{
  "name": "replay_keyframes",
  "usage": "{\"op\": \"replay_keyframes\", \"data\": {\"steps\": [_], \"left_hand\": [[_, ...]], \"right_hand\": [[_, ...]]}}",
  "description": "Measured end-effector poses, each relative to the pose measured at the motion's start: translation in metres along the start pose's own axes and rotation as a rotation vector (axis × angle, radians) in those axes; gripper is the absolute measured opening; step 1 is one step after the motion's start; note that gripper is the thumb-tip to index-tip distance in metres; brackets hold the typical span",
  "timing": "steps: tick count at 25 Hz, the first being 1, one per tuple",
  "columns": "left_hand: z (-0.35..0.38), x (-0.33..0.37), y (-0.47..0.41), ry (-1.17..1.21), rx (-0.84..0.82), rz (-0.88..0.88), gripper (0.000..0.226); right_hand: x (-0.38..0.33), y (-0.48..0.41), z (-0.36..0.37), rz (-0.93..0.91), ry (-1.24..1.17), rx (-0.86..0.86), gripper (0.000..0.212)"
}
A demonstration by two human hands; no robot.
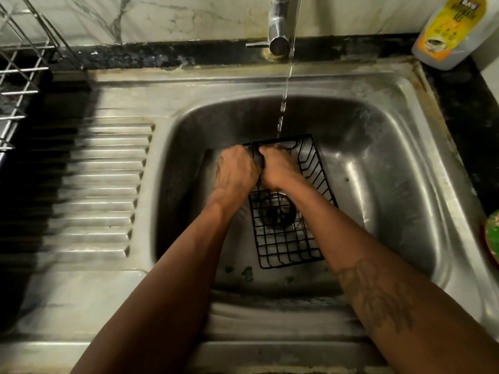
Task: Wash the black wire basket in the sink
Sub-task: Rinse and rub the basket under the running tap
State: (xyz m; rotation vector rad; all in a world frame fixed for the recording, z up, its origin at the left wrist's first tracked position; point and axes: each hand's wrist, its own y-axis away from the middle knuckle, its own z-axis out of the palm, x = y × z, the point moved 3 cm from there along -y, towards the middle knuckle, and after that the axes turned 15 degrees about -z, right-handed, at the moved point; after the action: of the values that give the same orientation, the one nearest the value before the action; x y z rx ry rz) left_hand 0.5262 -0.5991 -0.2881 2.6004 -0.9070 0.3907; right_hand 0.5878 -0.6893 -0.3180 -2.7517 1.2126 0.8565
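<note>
Washing looks under way, not finished: the basket [286, 244] lies in the middle of the sink [378, 163], over the drain [275, 211], and water from the tap [280, 25] strikes its far rim. The left hand [237, 170] and right hand [279, 168] sit side by side, fingers curled round the far-end wires. No suds are visible. The basket's near end, towards the sink's front edge, is apparently still to do.

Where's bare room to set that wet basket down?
The drainboard, between basin and dish rack, lies bare. So does the basin floor right of the black wire basket. Crowded middle: left hand and right hand grip it over the drain.
</note>
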Motion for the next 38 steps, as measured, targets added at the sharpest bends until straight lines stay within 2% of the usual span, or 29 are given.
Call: {"op": "replay_keyframes", "data": {"steps": [2,4,5,6,8,9,11,13,15,18,19,20,21,23,24,25,27,29,32,34,36,38], "left_hand": [[-0.001,0.002,0.002,0.010,-0.006,0.015,0.021],[-0.001,0.004,0.003,-0.006,0.000,0.050,0.020],[0.000,0.004,0.001,-0.032,-0.003,0.059,0.020],[0.002,0.003,-0.001,-0.064,-0.005,0.063,0.023],[0.009,0.003,-0.003,-0.091,0.006,0.079,0.031],[0.011,0.004,-0.002,-0.092,0.007,0.095,0.030],[0.009,0.004,0.000,-0.076,0.011,0.112,0.025],[0.006,0.003,-0.001,-0.109,0.021,0.135,0.024],[0.006,0.000,-0.003,-0.139,0.032,0.094,0.032],[0.009,-0.004,-0.009,-0.095,0.051,0.031,0.029],[0.009,-0.004,-0.011,-0.085,0.040,0.022,0.029],[0.008,-0.004,-0.012,-0.093,0.036,0.024,0.031],[0.008,-0.003,-0.012,-0.118,0.035,0.028,0.033],[0.009,-0.002,-0.011,-0.144,0.034,0.037,0.032],[0.010,-0.001,-0.009,-0.115,0.021,0.039,0.029],[0.012,-0.002,-0.008,-0.081,0.008,0.026,0.026],[0.011,-0.001,-0.008,-0.061,0.008,-0.017,0.025],[0.011,-0.002,-0.011,-0.059,0.010,-0.022,0.029],[0.016,0.002,-0.007,-0.131,0.022,0.071,0.029],[0.015,0.004,-0.002,-0.103,0.033,0.094,0.019],[0.013,0.004,-0.002,-0.063,0.015,0.046,0.019],[0.011,0.000,-0.003,-0.021,-0.006,-0.021,0.025]], "right_hand": [[0.005,0.002,0.003,0.122,-0.784,0.119,0.051],[-0.002,0.013,-0.002,0.287,-1.638,0.349,0.022],[-0.003,0.015,-0.005,0.347,-1.978,0.474,0.014],[0.000,0.016,-0.010,0.390,-2.214,0.608,0.016],[0.011,0.012,-0.020,0.447,-2.383,0.827,0.022],[0.013,0.012,-0.021,0.461,-2.339,0.862,0.023],[0.007,0.012,-0.014,0.416,-2.083,0.746,0.032],[-0.002,0.011,0.000,0.266,-1.565,0.482,0.046],[0.004,0.006,0.012,0.110,-0.999,0.309,0.047],[0.016,0.009,0.006,-0.090,-0.340,0.261,0.056],[0.015,0.013,0.002,-0.155,-0.171,0.272,0.053],[0.012,0.016,0.000,-0.209,-0.124,0.314,0.044],[0.011,0.017,-0.002,-0.230,-0.217,0.363,0.031],[0.012,0.013,-0.005,-0.125,-0.623,0.414,0.016],[0.015,0.007,-0.004,-0.057,-0.755,0.383,0.016],[0.015,0.004,-0.004,-0.024,-0.758,0.296,0.016],[0.020,0.003,-0.001,-0.024,-0.549,0.171,0.018],[0.028,0.012,-0.006,0.003,-0.305,0.272,0.014],[0.036,0.022,-0.014,0.088,-0.092,0.383,0.005],[0.024,0.015,-0.009,-0.047,-0.049,0.298,0.006],[0.003,0.008,0.004,-0.224,-0.090,0.169,0.007],[0.001,0.007,0.006,-0.180,-0.209,0.196,0.014]]}}
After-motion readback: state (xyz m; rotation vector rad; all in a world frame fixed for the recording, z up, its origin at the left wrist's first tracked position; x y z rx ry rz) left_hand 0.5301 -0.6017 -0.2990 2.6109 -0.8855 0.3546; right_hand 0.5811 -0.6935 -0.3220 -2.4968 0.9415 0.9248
